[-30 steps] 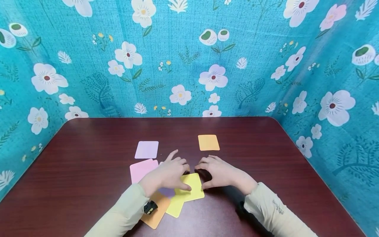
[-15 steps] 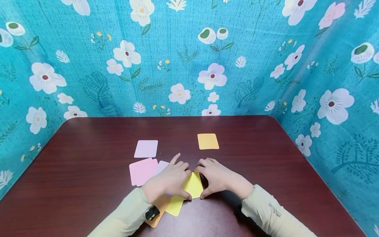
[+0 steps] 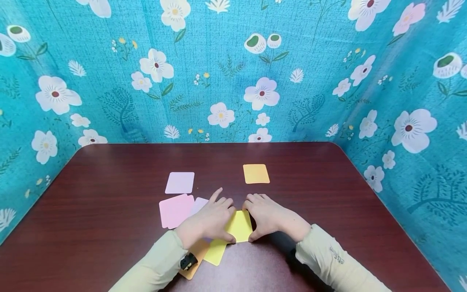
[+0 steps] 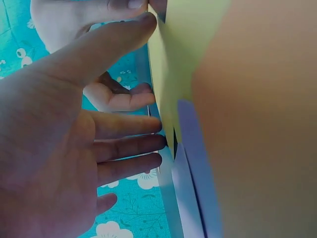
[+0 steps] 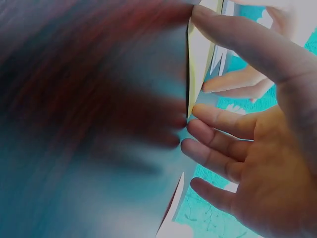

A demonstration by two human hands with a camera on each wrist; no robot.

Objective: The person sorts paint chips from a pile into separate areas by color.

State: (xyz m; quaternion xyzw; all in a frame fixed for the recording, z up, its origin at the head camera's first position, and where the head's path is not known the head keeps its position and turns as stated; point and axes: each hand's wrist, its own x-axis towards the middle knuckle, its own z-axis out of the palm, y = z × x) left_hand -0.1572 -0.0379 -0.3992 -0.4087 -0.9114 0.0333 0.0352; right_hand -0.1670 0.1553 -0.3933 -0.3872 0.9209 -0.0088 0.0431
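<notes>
Dark table [image 3: 109, 194], seemingly seven cards, one yellow card [image 3: 240, 225] between two hands.

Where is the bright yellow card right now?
In the head view the yellow card lies near the table's front middle, held at its edges between the left hand and right hand, atop a loose pile of cards.
</notes>
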